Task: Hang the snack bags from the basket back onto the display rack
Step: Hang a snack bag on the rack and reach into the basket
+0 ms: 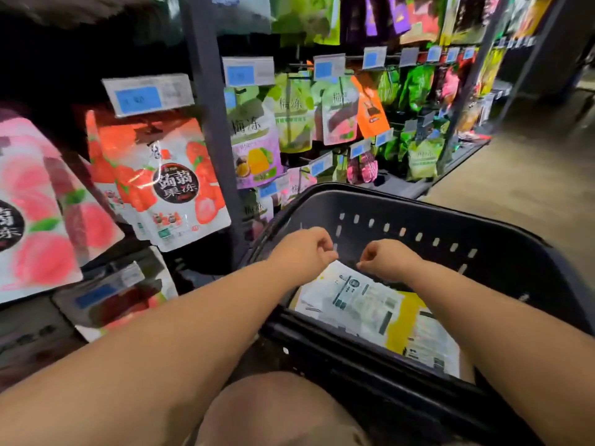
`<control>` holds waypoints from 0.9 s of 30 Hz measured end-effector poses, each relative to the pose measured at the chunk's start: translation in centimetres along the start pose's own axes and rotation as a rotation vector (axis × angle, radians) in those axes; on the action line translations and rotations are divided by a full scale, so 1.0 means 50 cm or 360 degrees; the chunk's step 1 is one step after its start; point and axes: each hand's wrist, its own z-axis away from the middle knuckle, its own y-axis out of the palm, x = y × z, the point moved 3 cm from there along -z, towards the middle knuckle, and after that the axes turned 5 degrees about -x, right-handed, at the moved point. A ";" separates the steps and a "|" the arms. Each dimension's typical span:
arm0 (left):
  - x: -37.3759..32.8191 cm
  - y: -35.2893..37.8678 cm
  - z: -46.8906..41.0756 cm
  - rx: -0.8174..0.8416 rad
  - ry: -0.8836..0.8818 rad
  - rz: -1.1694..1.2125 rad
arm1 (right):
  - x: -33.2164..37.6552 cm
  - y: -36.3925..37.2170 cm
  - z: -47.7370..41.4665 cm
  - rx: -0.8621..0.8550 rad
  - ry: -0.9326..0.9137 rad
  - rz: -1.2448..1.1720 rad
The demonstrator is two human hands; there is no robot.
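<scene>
Our left hand (302,249) and right hand (388,256) reach into the basket (418,220), fingers curled narrow, seemingly pinching the top edge of the white snack bag (357,300) lying inside. So thin a pinch may slip on lifting, or we may miss a hook on the rack (209,123).

Red bag (167,149) reads 蒟蒻果冻 (green bags (294,120), seemingly 梅冻).

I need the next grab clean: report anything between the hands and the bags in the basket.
Nothing visible does. The left hand and right hand are over the open basket, the white bag lying uncovered just beneath them.
</scene>
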 end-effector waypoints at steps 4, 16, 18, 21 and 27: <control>0.041 0.052 -0.034 0.0180 -0.0068 -0.0158 | -0.074 0.077 -0.042 0.0323 0.0111 0.0054; 0.092 0.116 -0.042 0.0463 -0.0082 -0.0449 | -0.201 0.301 -0.026 0.0340 0.0242 0.0384; 0.095 0.118 -0.038 0.0462 -0.0060 -0.0457 | -0.205 0.316 -0.018 0.0367 0.0289 0.0401; 0.101 0.119 -0.026 0.0476 -0.0069 -0.0431 | -0.212 0.331 -0.014 0.0333 0.0277 0.0396; 0.106 0.119 -0.005 0.0460 -0.0087 -0.0382 | -0.212 0.317 -0.008 0.0280 0.0166 0.0404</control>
